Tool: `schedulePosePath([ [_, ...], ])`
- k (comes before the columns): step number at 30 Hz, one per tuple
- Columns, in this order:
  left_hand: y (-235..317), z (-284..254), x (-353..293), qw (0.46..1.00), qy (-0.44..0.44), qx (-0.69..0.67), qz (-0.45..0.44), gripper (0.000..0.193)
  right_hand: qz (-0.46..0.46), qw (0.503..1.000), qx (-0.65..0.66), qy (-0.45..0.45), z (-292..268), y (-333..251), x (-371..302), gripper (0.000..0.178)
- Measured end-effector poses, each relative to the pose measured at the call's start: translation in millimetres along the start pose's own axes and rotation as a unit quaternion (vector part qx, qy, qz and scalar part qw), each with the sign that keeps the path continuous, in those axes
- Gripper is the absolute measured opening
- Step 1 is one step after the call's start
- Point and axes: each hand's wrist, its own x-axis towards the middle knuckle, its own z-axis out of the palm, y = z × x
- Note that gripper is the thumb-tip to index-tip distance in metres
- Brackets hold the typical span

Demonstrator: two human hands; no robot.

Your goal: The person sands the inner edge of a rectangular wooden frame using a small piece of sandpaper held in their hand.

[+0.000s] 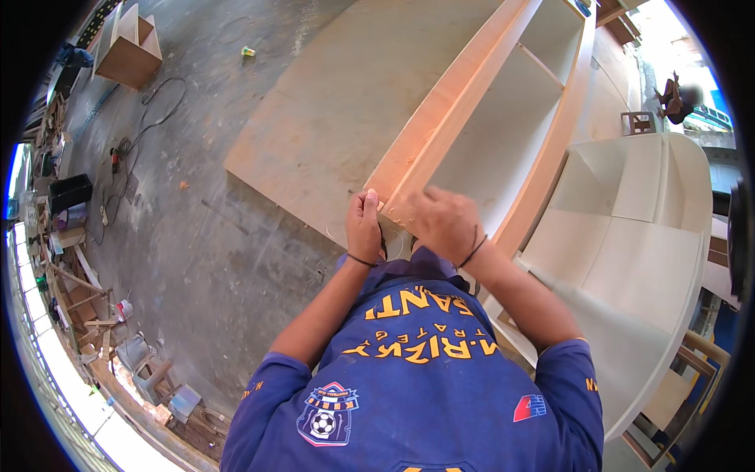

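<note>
A long cabinet frame (464, 102) with orange-brown wooden edges and pale inner panels stretches away from me toward the upper right. At its near left corner, my left hand (363, 230) is closed, thumb and fingers pressed together on the end of the wooden edge. Whether a small piece is also between those fingers cannot be made out. My right hand (447, 224) hovers over or rests on the near end of the frame, its fingers curled and smeared by motion. Wood along the near end looks rough and chipped. A dark band circles each wrist.
A large flat board (299, 134) lies on the concrete floor, left of the frame. To the right stands a white cabinet (621, 236) with a rounded corner. A corded tool (116, 161), a wooden box (130, 55) and scrap wood lie left. Another person (678, 101) sits far right.
</note>
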Motion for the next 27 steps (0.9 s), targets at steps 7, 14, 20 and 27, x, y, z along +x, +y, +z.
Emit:
schedulePosePath([
  [7,5.4,6.9,-6.0,0.983,0.057,0.159,0.074,0.059,0.089,0.983,-0.114,0.116,-15.2,75.6,44.3,0.014],
  [14,-5.6,6.5,11.3,0.986,-0.112,0.119,0.045,0.073,-0.040,0.993,-0.093,-0.055,6.2,-9.4,1.2,0.026],
  [20,6.7,12.1,1.4,0.995,-0.091,-0.027,0.004,0.065,0.045,0.988,-0.120,0.085,-17.5,44.7,38.7,0.016],
  [27,-8.6,5.7,35.8,0.993,-0.014,0.055,0.099,0.046,-0.078,0.994,-0.073,0.024,9.7,-4.8,3.5,0.016],
])
